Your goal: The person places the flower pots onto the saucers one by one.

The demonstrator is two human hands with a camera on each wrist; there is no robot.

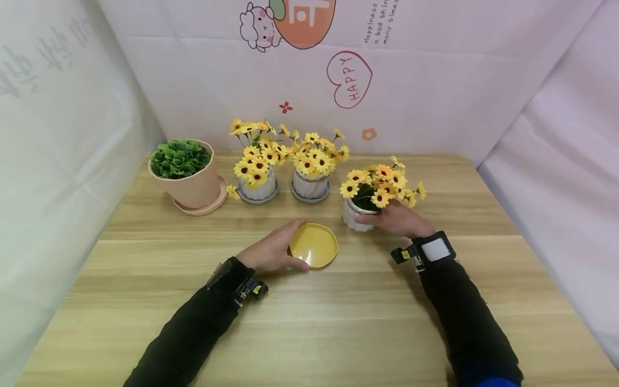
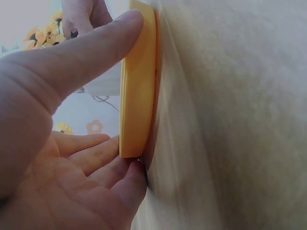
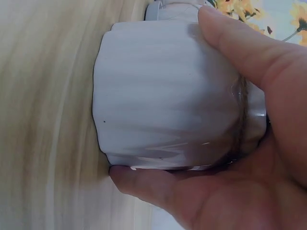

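My left hand pinches a small yellow saucer by opposite edges, thumb nearer me and fingers on the far side. In the left wrist view the saucer stays right at the wooden surface, with the fingertips by its lower edge. To its right, my right hand grips a white fluted pot of yellow daisy-like flowers. The right wrist view has thumb and fingers around the pot, close over the tabletop; a twine band circles its upper part.
Two similar potted yellow flowers, one in a left pot and one in a right pot, stand on grey saucers behind my hands. A pink pot with a green plant is at the back left. Printed white cloth hangs behind the table.
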